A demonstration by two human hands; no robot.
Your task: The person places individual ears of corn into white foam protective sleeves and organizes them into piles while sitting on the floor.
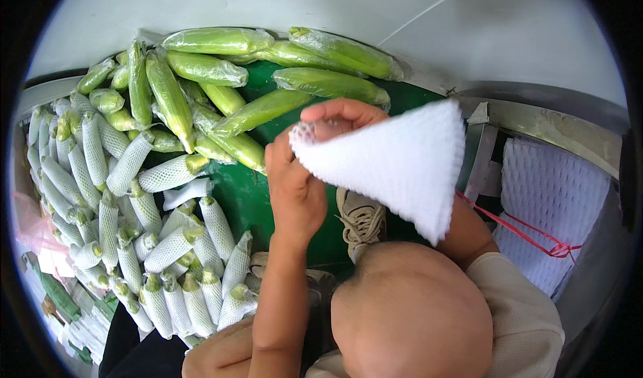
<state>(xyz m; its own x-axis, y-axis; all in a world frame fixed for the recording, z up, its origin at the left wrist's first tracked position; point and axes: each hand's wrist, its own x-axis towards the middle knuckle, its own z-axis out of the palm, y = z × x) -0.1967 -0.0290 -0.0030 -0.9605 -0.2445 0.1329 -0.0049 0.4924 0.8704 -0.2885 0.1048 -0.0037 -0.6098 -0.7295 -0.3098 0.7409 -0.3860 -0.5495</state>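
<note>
A white foam net sleeve (397, 162), flattened and fanned wide at its right end, is held up in front of me. My left hand (297, 189) grips its narrow left end. The curled fingers of my right hand (349, 112) are at the upper edge of that same end, with the palm and wrist hidden behind the foam. Just beyond my hands lie green corn ears in husk and clear film, one plastic-wrapped ear (331, 83) being closest. To the left, many wrapped ears in white foam net sleeves (173, 173) form a pile.
Green floor (231, 192) shows between the piles. A pale wall (321, 1) curves along the far side. At right, a bundle of white foam nets (547, 202), tied with pink string (557, 250), stands beside a metal frame (479, 157). My shoe (361, 217) and bare knee (412, 307) are below my hands.
</note>
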